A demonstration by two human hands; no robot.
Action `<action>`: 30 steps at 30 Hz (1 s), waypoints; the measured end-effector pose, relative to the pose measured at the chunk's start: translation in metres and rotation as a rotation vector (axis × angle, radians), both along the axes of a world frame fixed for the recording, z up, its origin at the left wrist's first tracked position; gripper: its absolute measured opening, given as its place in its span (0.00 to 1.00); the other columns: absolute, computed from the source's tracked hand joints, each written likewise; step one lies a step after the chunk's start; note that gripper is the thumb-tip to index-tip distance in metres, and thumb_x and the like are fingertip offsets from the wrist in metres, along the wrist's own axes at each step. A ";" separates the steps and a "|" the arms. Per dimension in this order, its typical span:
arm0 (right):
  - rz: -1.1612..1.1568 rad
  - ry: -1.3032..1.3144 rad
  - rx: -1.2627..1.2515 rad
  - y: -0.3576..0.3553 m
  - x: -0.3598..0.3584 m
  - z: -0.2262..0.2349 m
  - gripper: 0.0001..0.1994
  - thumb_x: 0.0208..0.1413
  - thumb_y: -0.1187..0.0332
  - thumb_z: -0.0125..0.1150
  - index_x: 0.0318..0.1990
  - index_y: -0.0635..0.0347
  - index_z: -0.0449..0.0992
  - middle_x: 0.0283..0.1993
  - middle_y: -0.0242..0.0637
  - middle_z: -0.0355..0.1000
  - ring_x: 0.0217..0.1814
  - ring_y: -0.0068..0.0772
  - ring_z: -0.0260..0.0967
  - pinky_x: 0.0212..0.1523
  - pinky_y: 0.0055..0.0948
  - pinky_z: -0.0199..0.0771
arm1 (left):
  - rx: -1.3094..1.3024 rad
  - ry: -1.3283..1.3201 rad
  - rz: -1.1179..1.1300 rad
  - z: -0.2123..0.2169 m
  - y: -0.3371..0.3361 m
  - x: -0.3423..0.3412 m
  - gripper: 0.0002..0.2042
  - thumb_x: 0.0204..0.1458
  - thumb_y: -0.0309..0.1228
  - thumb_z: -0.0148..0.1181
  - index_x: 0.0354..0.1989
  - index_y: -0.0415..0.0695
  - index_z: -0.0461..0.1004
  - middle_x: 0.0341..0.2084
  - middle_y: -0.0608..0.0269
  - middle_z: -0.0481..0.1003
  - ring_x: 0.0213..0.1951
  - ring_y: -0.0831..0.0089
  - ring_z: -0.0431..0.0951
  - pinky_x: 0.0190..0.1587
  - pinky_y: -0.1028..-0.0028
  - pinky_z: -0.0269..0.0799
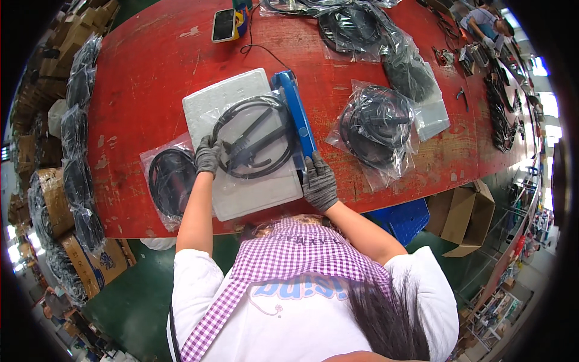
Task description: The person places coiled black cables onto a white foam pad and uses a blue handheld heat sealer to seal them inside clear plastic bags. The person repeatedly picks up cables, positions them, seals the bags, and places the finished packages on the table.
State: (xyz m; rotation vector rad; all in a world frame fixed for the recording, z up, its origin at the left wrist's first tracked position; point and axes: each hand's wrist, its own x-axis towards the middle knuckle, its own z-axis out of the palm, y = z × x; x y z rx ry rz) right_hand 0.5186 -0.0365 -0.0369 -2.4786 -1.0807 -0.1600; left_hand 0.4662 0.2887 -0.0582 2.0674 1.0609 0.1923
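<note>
While my left grip (208,155) pinches the bag (256,137), my right grip (318,180), closure unclear, touches the blue bar (297,108). Uneven pull could crease film.

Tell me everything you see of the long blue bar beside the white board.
The blue bar is long and narrow, with a hard-looking casing. It lies along the right side of the white board, slanted so its far end leans left. A thin dark cord runs to that far end. The right hand, in a grey glove, touches its near end. The clear bag reaches its left side; whether the bar clamps it is unclear.
</note>
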 end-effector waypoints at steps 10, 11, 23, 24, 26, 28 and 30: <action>0.042 -0.077 0.045 -0.004 0.000 -0.006 0.25 0.41 0.71 0.50 0.50 0.65 0.58 0.52 0.53 0.56 0.48 0.55 0.59 0.46 0.44 0.61 | 0.510 -0.008 -0.845 -0.005 -0.150 -0.046 0.35 0.40 0.47 0.52 0.55 0.39 0.53 0.56 0.51 0.49 0.59 0.58 0.45 0.60 0.57 0.33; 0.046 -0.083 0.050 -0.005 -0.001 -0.006 0.25 0.41 0.71 0.50 0.51 0.65 0.58 0.52 0.53 0.56 0.48 0.54 0.59 0.46 0.44 0.62 | 0.455 -0.005 -0.857 -0.007 -0.154 -0.052 0.36 0.39 0.47 0.52 0.56 0.40 0.51 0.57 0.51 0.48 0.60 0.58 0.44 0.60 0.57 0.32; 0.020 -0.148 0.066 0.008 -0.015 -0.010 0.23 0.41 0.73 0.48 0.50 0.63 0.60 0.50 0.52 0.59 0.46 0.50 0.61 0.45 0.41 0.62 | 0.396 -0.227 -0.808 -0.004 -0.161 -0.083 0.20 0.40 0.36 0.52 0.43 0.41 0.65 0.45 0.51 0.64 0.50 0.56 0.60 0.54 0.64 0.53; 0.039 -0.145 0.044 0.004 -0.015 -0.009 0.22 0.41 0.73 0.48 0.49 0.64 0.60 0.49 0.52 0.60 0.46 0.51 0.61 0.45 0.41 0.62 | 0.345 -0.307 -0.847 -0.001 -0.171 -0.082 0.18 0.41 0.35 0.52 0.42 0.41 0.66 0.42 0.51 0.66 0.47 0.57 0.64 0.52 0.66 0.57; 0.010 -0.167 -0.009 -0.009 -0.010 -0.009 0.22 0.42 0.73 0.48 0.49 0.65 0.61 0.49 0.52 0.60 0.46 0.51 0.61 0.45 0.42 0.62 | 0.086 -0.294 -0.807 0.014 -0.181 -0.086 0.14 0.43 0.34 0.51 0.39 0.43 0.69 0.36 0.53 0.70 0.40 0.59 0.69 0.44 0.68 0.64; -0.053 -0.127 -0.093 -0.018 -0.009 -0.009 0.21 0.41 0.72 0.47 0.47 0.65 0.62 0.48 0.51 0.61 0.45 0.50 0.62 0.45 0.41 0.62 | -0.106 -0.204 -0.773 -0.007 -0.191 -0.087 0.12 0.45 0.32 0.50 0.37 0.43 0.70 0.35 0.52 0.70 0.38 0.58 0.70 0.41 0.68 0.66; 0.028 -0.161 -0.033 -0.005 0.000 -0.028 0.20 0.42 0.71 0.45 0.46 0.65 0.63 0.49 0.50 0.61 0.45 0.48 0.62 0.45 0.40 0.63 | -0.275 -0.176 -0.563 -0.019 -0.175 -0.098 0.12 0.46 0.33 0.51 0.38 0.41 0.69 0.35 0.54 0.72 0.37 0.63 0.72 0.39 0.71 0.67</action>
